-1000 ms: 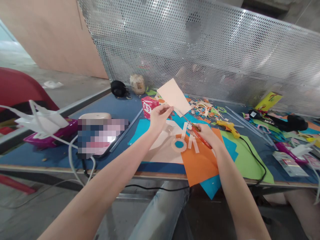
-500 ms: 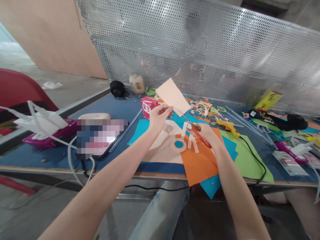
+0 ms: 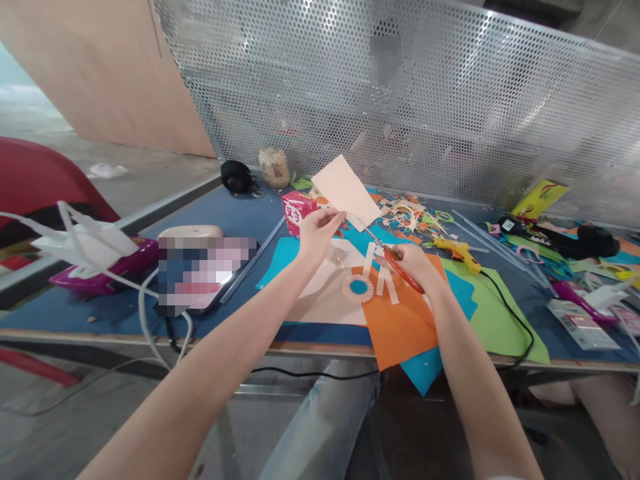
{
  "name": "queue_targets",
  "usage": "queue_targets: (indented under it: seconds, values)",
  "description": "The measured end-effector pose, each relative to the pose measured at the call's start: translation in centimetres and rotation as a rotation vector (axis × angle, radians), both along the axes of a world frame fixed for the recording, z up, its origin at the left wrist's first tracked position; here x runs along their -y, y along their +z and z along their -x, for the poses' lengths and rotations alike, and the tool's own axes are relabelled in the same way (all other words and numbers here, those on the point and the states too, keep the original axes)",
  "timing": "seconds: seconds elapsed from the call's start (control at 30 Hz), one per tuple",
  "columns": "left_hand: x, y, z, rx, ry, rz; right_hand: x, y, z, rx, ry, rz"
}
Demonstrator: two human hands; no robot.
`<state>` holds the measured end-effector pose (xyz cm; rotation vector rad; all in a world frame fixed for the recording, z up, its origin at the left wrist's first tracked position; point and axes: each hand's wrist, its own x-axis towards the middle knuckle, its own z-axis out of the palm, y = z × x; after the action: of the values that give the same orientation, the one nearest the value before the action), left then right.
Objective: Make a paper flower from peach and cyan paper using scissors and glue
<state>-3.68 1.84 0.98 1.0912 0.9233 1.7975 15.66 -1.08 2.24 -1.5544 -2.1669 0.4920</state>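
My left hand (image 3: 321, 230) pinches the lower left edge of a cream sheet of paper (image 3: 346, 187), raised above the table. In my right hand (image 3: 407, 263) is a pair of scissors with red handles (image 3: 400, 268); the blades point up and left to the sheet's lower edge. How far the blades are apart is too small to tell. Below my hands lies a ring of cream paper with a toothed edge (image 3: 359, 288), with blue showing in its middle. Short cream strips (image 3: 387, 287) lie beside it on an orange sheet (image 3: 400, 333).
A yellow glue gun (image 3: 457, 253) with a black cord lies right, on a green sheet (image 3: 500, 313). Paper scraps (image 3: 410, 217) are heaped behind. A pink box (image 3: 295, 212) stands near my left hand. A phone (image 3: 215, 273) lies left; a perforated metal panel (image 3: 320, 87) stands behind.
The view has shifted very slightly. Both hands, the cream sheet and the scissors stay almost where they were.
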Motion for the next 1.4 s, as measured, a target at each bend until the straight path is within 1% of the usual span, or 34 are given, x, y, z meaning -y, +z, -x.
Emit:
queue_targets:
  seconds: [0.07,0.23,0.43,0.57,0.67,0.9,1.13,1.4]
  values:
    - [-0.04,-0.05,0.01,-0.008,0.003,-0.007,-0.05,-0.03,0.0,-0.007,-0.002,0.003]
    - [0.32,0.14,-0.21,-0.039,0.009,-0.015,-0.34,-0.43,-0.09,-0.052,0.005,0.074]
    - [0.55,0.26,-0.37,-0.082,0.019,-0.029,-0.14,-0.32,-0.04,-0.08,0.014,0.084]
    - [0.61,0.28,-0.34,-0.047,0.018,-0.064,0.11,-0.09,0.03,-0.092,0.011,0.084]
    - [0.7,0.36,-0.33,-0.025,0.006,-0.057,0.08,-0.1,0.02,-0.084,0.015,0.094]
    - [0.8,0.39,-0.33,-0.016,-0.003,-0.072,-0.36,-0.42,-0.09,-0.028,0.01,0.04]
    - [0.68,0.36,-0.33,-0.027,0.0,-0.062,-0.18,-0.1,0.11,0.02,-0.018,0.015]
    - [0.57,0.23,-0.45,-0.046,-0.028,-0.054,-0.61,-0.91,-0.14,-0.075,0.028,0.053]
